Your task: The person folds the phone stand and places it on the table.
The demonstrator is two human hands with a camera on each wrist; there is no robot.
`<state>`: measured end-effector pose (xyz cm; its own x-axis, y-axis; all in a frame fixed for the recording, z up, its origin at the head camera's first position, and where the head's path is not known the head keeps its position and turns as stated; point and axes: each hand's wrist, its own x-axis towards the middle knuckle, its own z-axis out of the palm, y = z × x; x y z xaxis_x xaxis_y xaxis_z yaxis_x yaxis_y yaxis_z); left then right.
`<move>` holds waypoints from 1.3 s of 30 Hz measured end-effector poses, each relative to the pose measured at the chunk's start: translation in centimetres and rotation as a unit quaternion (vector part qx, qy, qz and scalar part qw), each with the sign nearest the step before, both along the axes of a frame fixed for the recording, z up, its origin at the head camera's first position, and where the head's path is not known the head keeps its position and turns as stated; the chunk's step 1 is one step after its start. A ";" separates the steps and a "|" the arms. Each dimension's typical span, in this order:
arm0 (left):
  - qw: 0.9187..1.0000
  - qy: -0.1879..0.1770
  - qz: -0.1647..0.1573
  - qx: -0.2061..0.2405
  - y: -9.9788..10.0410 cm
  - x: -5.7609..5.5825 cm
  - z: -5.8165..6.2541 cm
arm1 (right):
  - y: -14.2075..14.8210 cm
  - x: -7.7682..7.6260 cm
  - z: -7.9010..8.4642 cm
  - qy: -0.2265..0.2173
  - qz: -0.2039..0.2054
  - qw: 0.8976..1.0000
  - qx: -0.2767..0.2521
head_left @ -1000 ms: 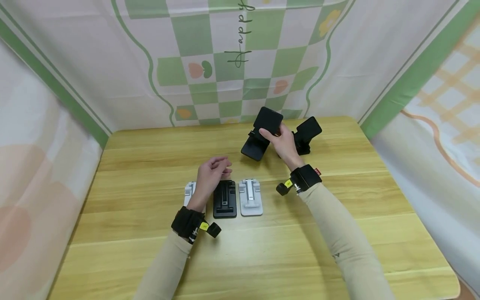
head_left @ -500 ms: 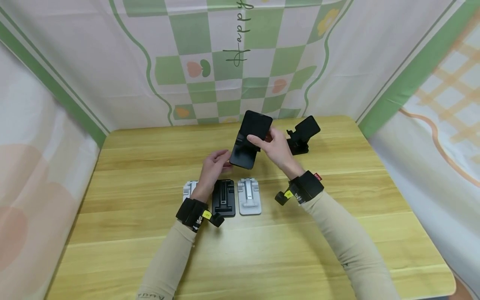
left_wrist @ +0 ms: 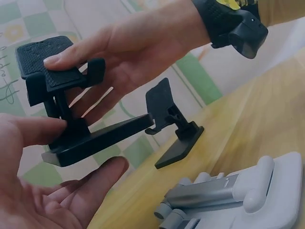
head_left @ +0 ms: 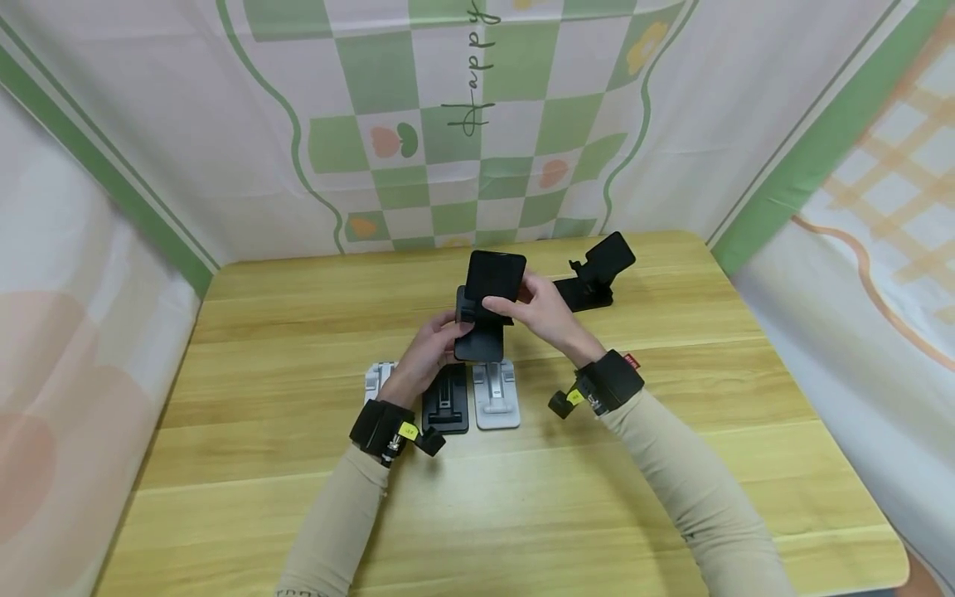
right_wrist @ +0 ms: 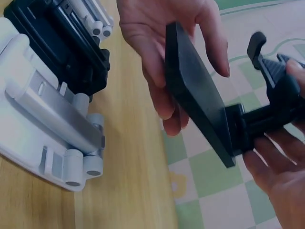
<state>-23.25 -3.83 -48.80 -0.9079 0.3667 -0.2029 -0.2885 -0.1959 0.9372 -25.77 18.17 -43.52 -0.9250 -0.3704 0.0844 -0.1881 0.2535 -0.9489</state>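
Observation:
A black phone stand [head_left: 481, 342], unfolded, is held up above the table between both hands. My right hand [head_left: 550, 317] grips its upper plate, thumb on the plate's face and fingers behind. My left hand [head_left: 427, 355] holds the base, its thumb over the top near the post and its fingers under it, as the left wrist view shows. Just below lie a folded black phone stand [head_left: 446, 406] and a folded white phone stand [head_left: 497, 402]. Another folded white stand [head_left: 378, 378] is partly hidden by my left wrist.
Behind my right hand another unfolded black phone stand [head_left: 606, 261] stands on the wooden table [head_left: 671, 348], near its back edge. A printed green and white cloth [head_left: 373, 75] hangs behind the table.
My right hand has brought the black phone stand left and toward me, turning it more upright. My left hand has moved slightly right and taken hold of its base.

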 end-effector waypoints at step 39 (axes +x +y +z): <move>0.997 0.021 -0.073 0.019 0.4 0.3 -0.1 | 0.1 0.4 -0.9 0.037 0.048 0.998 -0.030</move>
<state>-22.94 -3.42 -48.89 -0.8517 0.5023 -0.1497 -0.2779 -0.1907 0.9415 -25.39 18.31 -44.40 -0.8757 -0.4497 0.1761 -0.2793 0.1741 -0.9443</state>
